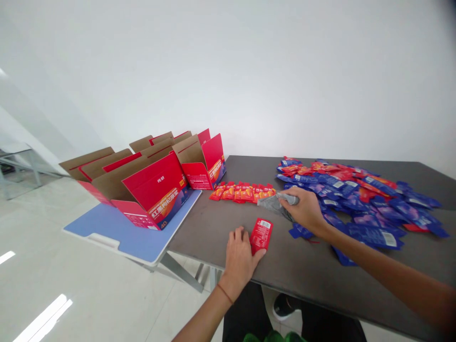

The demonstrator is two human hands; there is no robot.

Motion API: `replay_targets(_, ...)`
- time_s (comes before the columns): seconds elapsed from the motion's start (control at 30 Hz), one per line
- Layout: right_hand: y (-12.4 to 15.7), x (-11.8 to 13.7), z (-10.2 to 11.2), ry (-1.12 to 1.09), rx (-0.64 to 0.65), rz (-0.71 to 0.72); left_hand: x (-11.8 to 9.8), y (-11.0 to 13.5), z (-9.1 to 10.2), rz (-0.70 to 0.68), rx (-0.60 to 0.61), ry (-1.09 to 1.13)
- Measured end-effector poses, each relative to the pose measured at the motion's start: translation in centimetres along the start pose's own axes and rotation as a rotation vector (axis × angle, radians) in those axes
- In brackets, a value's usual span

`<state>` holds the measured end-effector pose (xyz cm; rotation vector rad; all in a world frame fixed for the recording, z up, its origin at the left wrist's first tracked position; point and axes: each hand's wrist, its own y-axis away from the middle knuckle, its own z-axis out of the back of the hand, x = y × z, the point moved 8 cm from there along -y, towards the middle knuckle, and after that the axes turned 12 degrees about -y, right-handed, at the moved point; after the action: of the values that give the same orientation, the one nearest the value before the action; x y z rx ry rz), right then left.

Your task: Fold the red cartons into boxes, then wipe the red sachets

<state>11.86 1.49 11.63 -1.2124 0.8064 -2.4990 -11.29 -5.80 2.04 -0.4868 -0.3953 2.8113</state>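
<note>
My left hand (239, 256) lies on the dark table (285, 270) near its front edge, fingers closed against a red sachet (261, 234) that lies flat with its barcode side up. My right hand (306, 209) reaches across to the middle of the table and pinches a grey-looking sachet (274, 204) lifted at the edge of a big pile of blue and red sachets (359, 199). A neat row of red-orange sachets (244, 192) lies just beyond both hands.
Several open red cardboard boxes (156, 185) stand on a blue side table (117, 228) at the left, one box (204, 164) on the dark table's corner. A white wall lies behind, a glossy floor to the left.
</note>
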Motion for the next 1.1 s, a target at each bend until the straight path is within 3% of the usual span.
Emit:
replay_targets(0.17, 0.1, 0.9, 2.3, -0.123, -0.05, 0.003, 0.0, -0.8, -1.3, 0.085, 0.085, 0.019)
replay_targets(0.27, 0.0, 0.7, 3.3, -0.158, -0.08, -0.021, 0.0, -0.5, -0.5, 0.075, 0.089, 0.0)
replay_targets(0.4, 0.0, 0.6, 4.2, -0.178, -0.114, -0.038, -1.7, 0.7, 1.5, -0.217, -0.037, -0.297)
replay_targets(0.5, 0.2, 0.2, 3.9, -0.172, -0.108, -0.051, -2.6, 2.3, 0.7, -0.456, -0.044, -0.442)
replay_targets(0.63, 0.7, -0.5, 3.0, -0.17, -0.088, -0.074, -2.3, 3.6, -0.5, -0.591, -0.022, -0.405)
replay_targets(0.87, 1.6, 0.6, 1.1, -0.247, -0.082, -0.106, -1.5, 5.0, 1.7, -0.726, -0.12, -0.132)
replay_targets(1.1, 5.1, 4.7, -5.8, -0.206, 0.217, -0.058, -0.4, 5.1, 1.4, -0.688, -0.072, 0.066)
